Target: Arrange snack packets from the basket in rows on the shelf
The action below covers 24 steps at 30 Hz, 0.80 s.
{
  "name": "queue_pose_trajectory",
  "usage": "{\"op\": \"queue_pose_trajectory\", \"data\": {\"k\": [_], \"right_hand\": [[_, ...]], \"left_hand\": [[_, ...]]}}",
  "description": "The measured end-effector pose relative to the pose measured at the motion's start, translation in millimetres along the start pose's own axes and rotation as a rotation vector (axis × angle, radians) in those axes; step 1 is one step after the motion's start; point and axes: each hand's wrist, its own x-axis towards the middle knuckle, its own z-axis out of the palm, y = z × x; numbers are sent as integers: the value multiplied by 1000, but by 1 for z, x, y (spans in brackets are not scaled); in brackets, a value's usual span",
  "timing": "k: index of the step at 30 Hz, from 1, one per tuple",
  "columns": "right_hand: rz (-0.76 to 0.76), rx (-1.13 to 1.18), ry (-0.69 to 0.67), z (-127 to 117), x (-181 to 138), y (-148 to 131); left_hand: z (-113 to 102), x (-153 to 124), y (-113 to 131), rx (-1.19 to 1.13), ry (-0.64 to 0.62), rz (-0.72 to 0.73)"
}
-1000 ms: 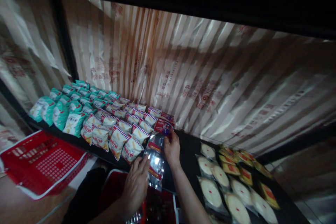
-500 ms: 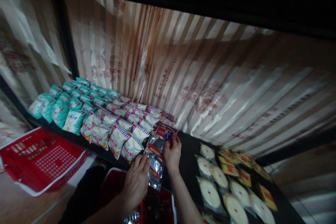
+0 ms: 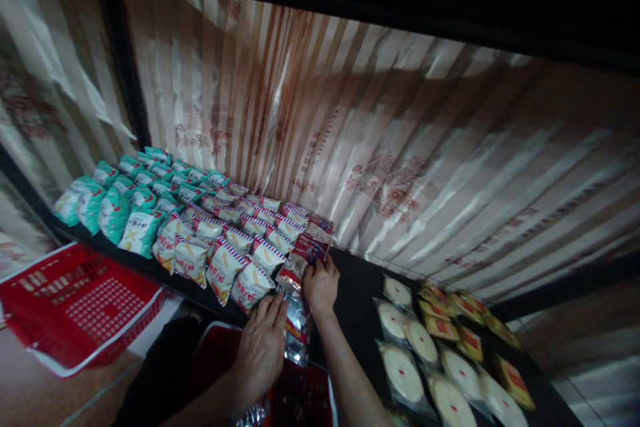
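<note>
At 6 o'clock the left hand (image 3: 260, 347) clasps foil packets (image 3: 299, 323) at the shelf (image 3: 360, 293) edge. Just beyond, the right hand (image 3: 320, 283) pinches a red packet (image 3: 306, 250) against the striped packets (image 3: 250, 280) at its 10 o'clock. This looks like row-filling, and the next move calls for flat, square seating.

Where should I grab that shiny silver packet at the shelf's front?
Probably its near end, from the front: the silver packet lies flat and thin, its near end seemingly past the shelf edge, so fingers can pinch it. The left hand rests on its left side; the right hand grips a red-topped packet.
</note>
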Motion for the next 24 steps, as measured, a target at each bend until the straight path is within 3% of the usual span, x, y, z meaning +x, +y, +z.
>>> {"op": "queue_pose_trajectory", "data": {"k": [8, 15, 20, 24], "right_hand": [[-128, -160, 20, -12, -4, -12], [-173, -84, -174, -10, 0, -9], [-215, 16, -172, -6, 4, 0], [-230, 182, -61, -16, -2, -2]], "left_hand": [[-1, 3, -1, 12, 10, 49], [3, 2, -3, 43, 28, 67], [1, -2, 0, 30, 70, 93], [-16, -8, 6, -80, 131, 145]]}}
